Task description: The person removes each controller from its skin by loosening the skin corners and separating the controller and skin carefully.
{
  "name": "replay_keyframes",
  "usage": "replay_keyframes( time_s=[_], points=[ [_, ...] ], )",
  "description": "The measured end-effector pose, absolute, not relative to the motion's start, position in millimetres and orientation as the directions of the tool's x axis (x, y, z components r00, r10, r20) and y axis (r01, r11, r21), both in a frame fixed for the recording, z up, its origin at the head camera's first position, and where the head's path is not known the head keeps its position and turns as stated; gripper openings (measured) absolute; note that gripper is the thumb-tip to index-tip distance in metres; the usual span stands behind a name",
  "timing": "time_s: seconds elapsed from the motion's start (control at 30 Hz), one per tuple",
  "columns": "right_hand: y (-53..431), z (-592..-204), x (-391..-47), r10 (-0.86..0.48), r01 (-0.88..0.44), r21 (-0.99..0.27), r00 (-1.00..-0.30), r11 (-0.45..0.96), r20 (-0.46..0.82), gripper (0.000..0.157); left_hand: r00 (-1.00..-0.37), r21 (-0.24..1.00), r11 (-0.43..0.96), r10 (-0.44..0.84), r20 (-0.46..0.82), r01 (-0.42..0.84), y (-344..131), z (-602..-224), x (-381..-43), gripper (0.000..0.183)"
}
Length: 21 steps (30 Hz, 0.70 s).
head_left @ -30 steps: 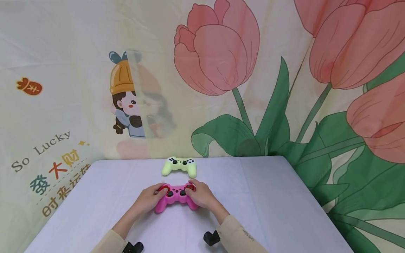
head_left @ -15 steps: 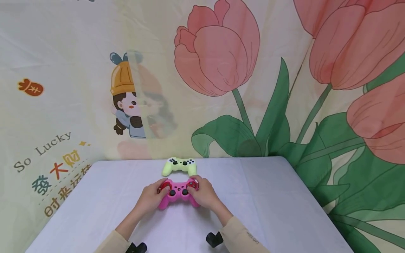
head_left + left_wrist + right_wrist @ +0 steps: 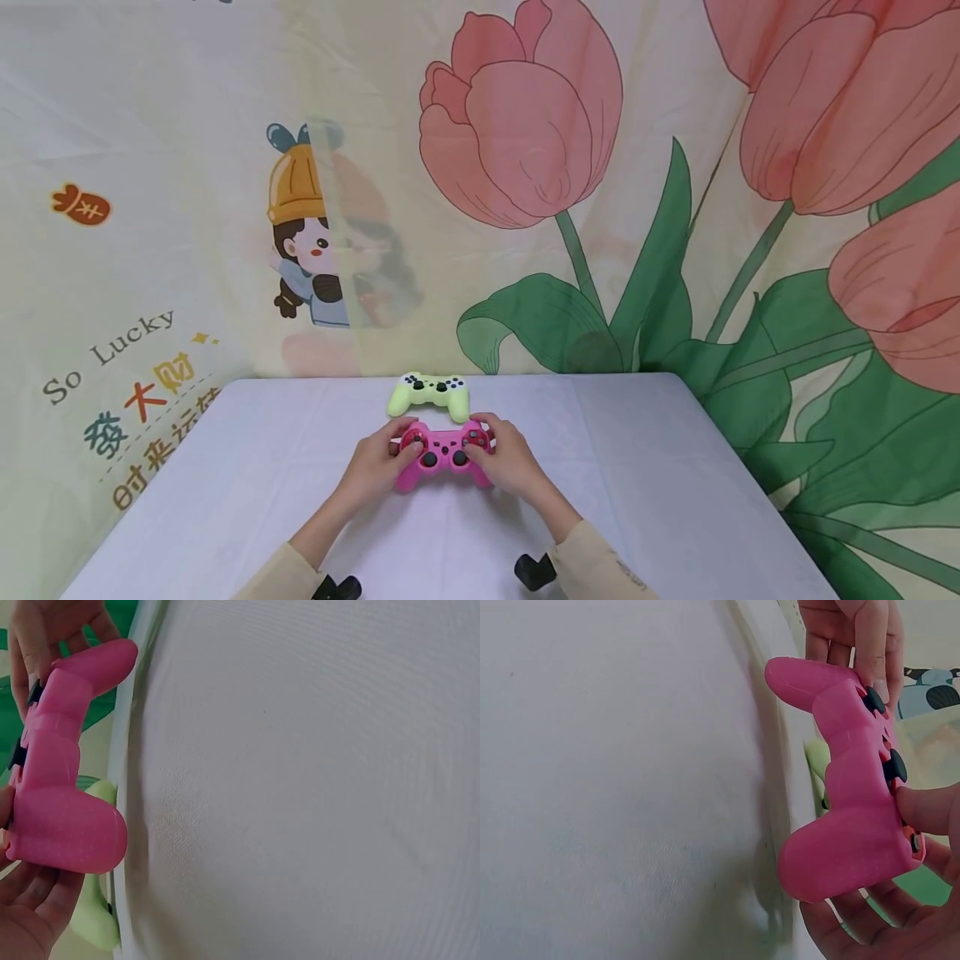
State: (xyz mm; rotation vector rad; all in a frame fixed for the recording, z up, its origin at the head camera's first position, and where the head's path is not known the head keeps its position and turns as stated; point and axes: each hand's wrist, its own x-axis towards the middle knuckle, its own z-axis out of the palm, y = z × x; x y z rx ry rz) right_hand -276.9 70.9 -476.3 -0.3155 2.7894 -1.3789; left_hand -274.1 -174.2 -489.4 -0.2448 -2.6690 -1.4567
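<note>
Both hands hold a pink game controller (image 3: 444, 454) with black thumbsticks, red inner areas and a soft-looking pink cover. My left hand (image 3: 378, 461) grips its left side, thumb on the front face and fingers behind. On the right side my right hand (image 3: 515, 461) grips it the same way. In the left wrist view the underside of the pink controller (image 3: 67, 817) shows, raised above the tabletop. The right wrist view shows the pink controller (image 3: 847, 847) edge-on, fingers curled beneath its grip. Behind it lies a pale green game controller (image 3: 429, 396) on the table.
A white cloth covers the table (image 3: 637, 483), whose far edge meets a printed backdrop (image 3: 360, 83) with tulips, a cartoon figure and lettering. Black wrist-worn devices (image 3: 535, 572) show by the beige sleeves (image 3: 600, 567).
Both hands have carried the pink controller slightly to the right and a little up in the view. The green controller stays where it was on the table.
</note>
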Motion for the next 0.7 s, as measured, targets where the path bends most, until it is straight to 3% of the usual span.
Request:
replay_keyframes(
  time_s=[0.7],
  points=[
    [100.9, -481.7, -272.2, -0.215, -0.222, -0.809, -0.969, 0.545, 0.121, 0.051, -0.975, 0.877, 0.436, 0.179, 0.135, 0.201, -157.8, -493.5, -275.1, 0.048]
  ],
)
